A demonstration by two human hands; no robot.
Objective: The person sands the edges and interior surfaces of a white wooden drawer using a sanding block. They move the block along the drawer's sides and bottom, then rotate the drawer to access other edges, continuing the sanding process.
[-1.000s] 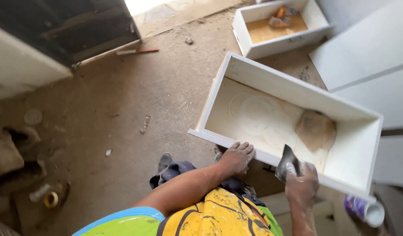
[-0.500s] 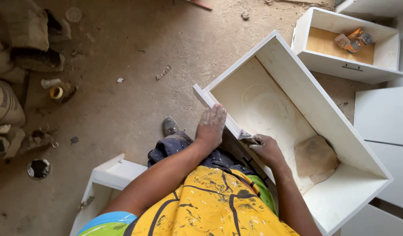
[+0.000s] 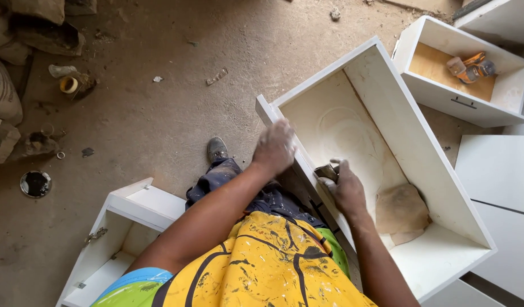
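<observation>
Large white rectangular wooden drawer box (image 3: 421,170): open side up, lying aslant on the dusty concrete floor (image 3: 131,113), directly in front of the seated person. Inner bottom is pale, with a faint circular smear near its far end.

Small metal scraper blade (image 3: 325,171): set against the drawer's near long wall, on the inside. Right hand (image 3: 348,190) is closed around its handle; the handle itself is hidden under the fingers.

Left hand (image 3: 275,146): fingers spread, palm pressed flat on the top of the near wall, close to the drawer's far left corner, steadying it.

Step in hand, as judged: working filler or scraping along the inner face of the near wall. The next stroke would call for firm bracing by the left hand and an even blade angle along the edge.

Tan crumpled sanding cloth (image 3: 401,209): lies on the drawer bottom, towards its near right corner, just beside the right hand.

Second, smaller white drawer (image 3: 444,96): beyond the large drawer's far wall, holding a small orange tool (image 3: 471,65), too small to identify.

Third white cabinet box (image 3: 125,227): by the person's left side, cut off by the lower picture edge.

Dark round lid (image 3: 35,183) and grey sacks (image 3: 3,91): at the floor's left edge, partly out of view.
</observation>
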